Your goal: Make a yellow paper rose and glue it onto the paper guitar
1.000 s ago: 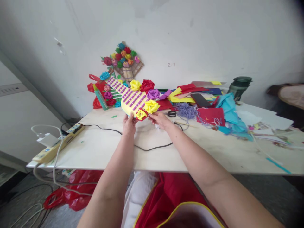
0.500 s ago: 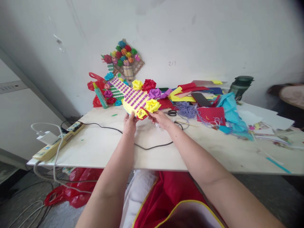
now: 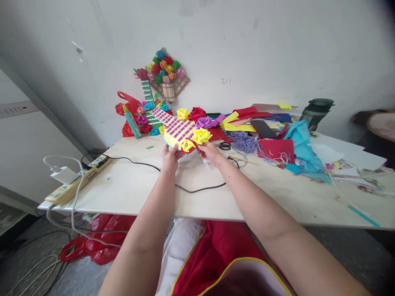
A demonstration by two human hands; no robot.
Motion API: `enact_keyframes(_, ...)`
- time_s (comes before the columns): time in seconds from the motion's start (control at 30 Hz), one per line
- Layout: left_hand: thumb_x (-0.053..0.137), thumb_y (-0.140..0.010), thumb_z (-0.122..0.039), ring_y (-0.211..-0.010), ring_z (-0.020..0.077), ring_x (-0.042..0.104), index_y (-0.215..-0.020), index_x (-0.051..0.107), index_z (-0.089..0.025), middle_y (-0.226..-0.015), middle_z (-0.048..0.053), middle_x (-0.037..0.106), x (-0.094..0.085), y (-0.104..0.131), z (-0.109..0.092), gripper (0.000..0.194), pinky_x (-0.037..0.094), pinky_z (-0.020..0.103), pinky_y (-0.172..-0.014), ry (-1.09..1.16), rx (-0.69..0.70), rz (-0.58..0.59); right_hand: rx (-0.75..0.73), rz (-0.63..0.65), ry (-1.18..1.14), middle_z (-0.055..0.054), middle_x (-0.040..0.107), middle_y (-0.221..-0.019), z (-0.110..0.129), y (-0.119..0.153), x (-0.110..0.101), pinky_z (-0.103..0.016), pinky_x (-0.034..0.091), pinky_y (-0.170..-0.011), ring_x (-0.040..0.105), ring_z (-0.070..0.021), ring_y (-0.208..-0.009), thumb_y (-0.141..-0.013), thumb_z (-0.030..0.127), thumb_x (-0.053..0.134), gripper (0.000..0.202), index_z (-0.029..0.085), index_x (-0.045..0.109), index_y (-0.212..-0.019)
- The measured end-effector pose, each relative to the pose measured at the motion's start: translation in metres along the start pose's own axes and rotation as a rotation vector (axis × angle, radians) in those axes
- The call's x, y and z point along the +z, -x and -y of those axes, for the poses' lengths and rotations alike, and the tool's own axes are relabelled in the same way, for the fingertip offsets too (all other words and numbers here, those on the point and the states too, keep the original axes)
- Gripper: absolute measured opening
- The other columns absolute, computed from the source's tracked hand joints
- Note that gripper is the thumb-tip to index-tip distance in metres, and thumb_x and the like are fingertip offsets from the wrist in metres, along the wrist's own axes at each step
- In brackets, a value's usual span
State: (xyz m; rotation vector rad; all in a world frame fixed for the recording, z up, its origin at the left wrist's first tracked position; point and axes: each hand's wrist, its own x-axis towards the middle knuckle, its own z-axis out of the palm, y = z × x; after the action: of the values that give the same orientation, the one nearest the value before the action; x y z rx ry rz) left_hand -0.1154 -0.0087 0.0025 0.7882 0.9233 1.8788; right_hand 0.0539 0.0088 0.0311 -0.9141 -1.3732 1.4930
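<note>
A yellow, vase-shaped paper craft with purple woven strips is held slightly above the table, its narrow end pointing away to the left. Paper flowers in yellow, red and purple line its right and near edges. My left hand grips its near left edge, thumb on top. At the near right edge, my right hand pinches it beside a red-and-yellow flower; the fingertips are partly hidden. Behind it lies a similar green-and-white woven craft with colourful flowers.
A power strip with a white charger stands left, its black cable crossing the table. A glue bottle stands behind. Scissors, purple yarn, a phone, coloured paper and a dark bottle lie or stand right.
The far narrow end of the yellow craft has dipped and shifted a little right, uncovering more of the green craft behind. Both hands keep their hold. The view has shifted slightly.
</note>
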Motion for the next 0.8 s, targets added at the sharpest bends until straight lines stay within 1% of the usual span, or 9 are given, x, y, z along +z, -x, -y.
enact_keyframes(0.13, 0.082, -0.059, -0.032, -0.046, 0.0122, 0.06, -0.108, 0.044, -0.021, -0.061, -0.003, 0.064, 0.0, 0.0, 0.002, 0.063, 0.051, 0.024, -0.052, -0.06, 0.049, -0.009, -0.036, -0.024, 0.02, 0.004, 0.05, -0.05, -0.006, -0.006, -0.005, -0.02, 0.031, -0.041, 0.04, -0.0055, -0.04, -0.08, 0.018, 0.054, 0.019, 0.016, 0.052, -0.061)
enact_keyframes(0.3, 0.086, -0.052, -0.031, -0.054, 0.0122, 0.063, -0.099, 0.042, -0.021, -0.071, 0.0, 0.068, 0.002, 0.001, 0.002, 0.064, 0.053, 0.025, -0.057, -0.034, 0.107, -0.006, -0.112, -0.03, 0.056, 0.004, 0.051, -0.051, -0.005, -0.008, -0.011, -0.021, 0.032, -0.042, 0.041, -0.0066, -0.041, -0.079, 0.02, 0.054, 0.015, 0.017, 0.052, -0.064)
enact_keyframes(0.37, 0.086, -0.052, -0.031, -0.052, 0.012, 0.063, -0.095, 0.043, -0.02, -0.068, -0.001, 0.067, 0.002, 0.001, 0.001, 0.062, 0.053, 0.025, -0.057, -0.029, 0.095, -0.003, -0.138, -0.033, 0.065, 0.004, 0.052, -0.052, -0.002, -0.007, -0.013, -0.021, 0.033, -0.043, 0.042, -0.0067, -0.042, -0.077, 0.02, 0.055, 0.014, 0.017, 0.053, -0.063)
enact_keyframes(0.5, 0.083, -0.057, -0.034, -0.049, 0.0126, 0.062, -0.093, 0.044, -0.02, -0.059, -0.003, 0.063, 0.001, -0.001, 0.001, 0.055, 0.05, 0.024, -0.054, -0.034, 0.041, -0.011, -0.154, -0.04, 0.061, 0.003, 0.052, -0.05, 0.001, -0.006, -0.017, -0.022, 0.034, -0.043, 0.042, -0.0074, -0.042, -0.073, 0.02, 0.054, 0.014, 0.017, 0.053, -0.059)
enact_keyframes(0.63, 0.083, -0.055, -0.028, -0.05, 0.0119, 0.062, -0.089, 0.045, -0.019, -0.058, -0.004, 0.062, -0.003, -0.003, 0.002, 0.052, 0.051, 0.023, -0.056, -0.015, 0.016, -0.032, -0.146, -0.065, 0.052, 0.002, 0.053, -0.047, -0.003, -0.01, -0.021, -0.023, 0.033, -0.041, 0.042, -0.0084, -0.04, -0.069, 0.019, 0.052, 0.012, 0.017, 0.053, -0.057)
enact_keyframes(0.7, 0.084, -0.053, -0.026, -0.051, 0.0123, 0.063, -0.087, 0.045, -0.019, -0.06, -0.003, 0.064, -0.005, -0.004, 0.001, 0.053, 0.053, 0.024, -0.058, -0.019, 0.017, -0.005, -0.153, -0.084, 0.047, 0.002, 0.053, -0.047, -0.004, -0.012, -0.022, -0.023, 0.032, -0.04, 0.041, -0.0084, -0.039, -0.068, 0.02, 0.053, 0.011, 0.017, 0.053, -0.057)
enact_keyframes(0.8, 0.086, -0.052, -0.024, -0.055, 0.0156, 0.067, -0.087, 0.045, -0.018, -0.066, 0.001, 0.068, -0.007, -0.003, 0.001, 0.054, 0.055, 0.027, -0.059, -0.054, -0.012, 0.06, -0.156, -0.107, 0.034, 0.003, 0.053, -0.047, -0.003, -0.013, -0.025, -0.023, 0.031, -0.039, 0.041, -0.0084, -0.039, -0.067, 0.021, 0.054, 0.009, 0.018, 0.053, -0.059)
